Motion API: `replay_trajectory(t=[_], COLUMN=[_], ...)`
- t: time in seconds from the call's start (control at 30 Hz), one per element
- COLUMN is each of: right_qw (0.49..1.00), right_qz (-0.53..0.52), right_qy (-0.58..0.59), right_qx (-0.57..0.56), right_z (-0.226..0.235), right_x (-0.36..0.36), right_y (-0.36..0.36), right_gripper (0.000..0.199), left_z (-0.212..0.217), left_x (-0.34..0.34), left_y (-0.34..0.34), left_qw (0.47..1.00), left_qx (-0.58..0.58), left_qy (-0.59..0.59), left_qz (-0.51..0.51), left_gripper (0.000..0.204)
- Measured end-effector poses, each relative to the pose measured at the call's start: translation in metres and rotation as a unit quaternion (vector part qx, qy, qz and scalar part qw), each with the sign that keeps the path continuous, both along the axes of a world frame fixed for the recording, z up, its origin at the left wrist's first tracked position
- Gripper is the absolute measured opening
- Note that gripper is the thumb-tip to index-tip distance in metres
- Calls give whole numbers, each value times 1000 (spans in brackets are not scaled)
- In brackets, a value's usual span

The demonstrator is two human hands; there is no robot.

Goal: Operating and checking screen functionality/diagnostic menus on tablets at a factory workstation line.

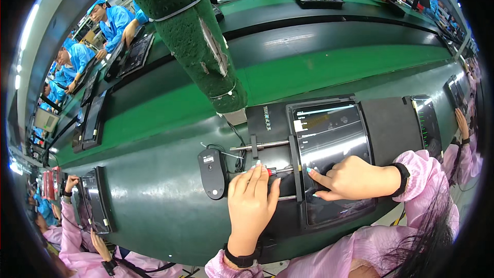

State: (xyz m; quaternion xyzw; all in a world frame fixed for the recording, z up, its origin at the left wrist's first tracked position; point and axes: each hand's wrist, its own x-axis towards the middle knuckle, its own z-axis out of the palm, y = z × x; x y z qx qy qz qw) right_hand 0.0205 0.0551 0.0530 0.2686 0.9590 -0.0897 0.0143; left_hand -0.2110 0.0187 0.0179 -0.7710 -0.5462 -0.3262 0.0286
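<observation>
A tablet (337, 144) with a lit dark screen lies in a black test fixture (267, 118) on the bench before me. My left hand (251, 195) rests at the fixture's left side, its fingers together over a red-ended push rod (271, 171); the fingers partly hide the rod. Beside it, a metal guide rod (262, 145) runs to the crossbar along the tablet's left edge. My right hand (355, 177) is over the screen, index finger and thumb stretched out and the other fingers curled. That index fingertip appears to touch the screen near its left edge. Nothing is held in it.
A black computer mouse (213, 173) lies upside down left of the fixture, its cable behind it. A thick green-wrapped post (190, 41) hangs over the bench. Another tablet (428, 126) stands at the right. Co-workers handle devices on both sides and across the conveyor (329, 67).
</observation>
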Motion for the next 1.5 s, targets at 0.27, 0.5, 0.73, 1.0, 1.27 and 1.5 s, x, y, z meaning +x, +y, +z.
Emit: replay_trajectory(t=[0.27,0.5,0.73,1.0,1.27,1.5], right_qw=[999,999,991,933,903,919], right_qz=[-19,-38,-104,-296,-327,-377], right_qy=[33,29,81,203,256,112], right_qx=[-25,-19,11,-14,-109,-44], right_z=[5,4,26,37,19,13], right_x=[12,12,35,90,110,113], right_y=[7,6,1,3,14,8], right_gripper=[35,42,44,28,24,40], left_z=[-4,-8,-4,-12,-24,-24], left_x=[-3,-5,-23,-47,-46,-42], left_y=[-2,2,2,-3,-2,0], left_qw=[999,994,978,947,940,952], left_qx=[3,-20,4,-119,-172,-161], left_qy=[-51,-101,-109,-40,-64,-20], left_qz=[7,21,180,296,287,261], left_gripper=[18,13,16,32,47,42])
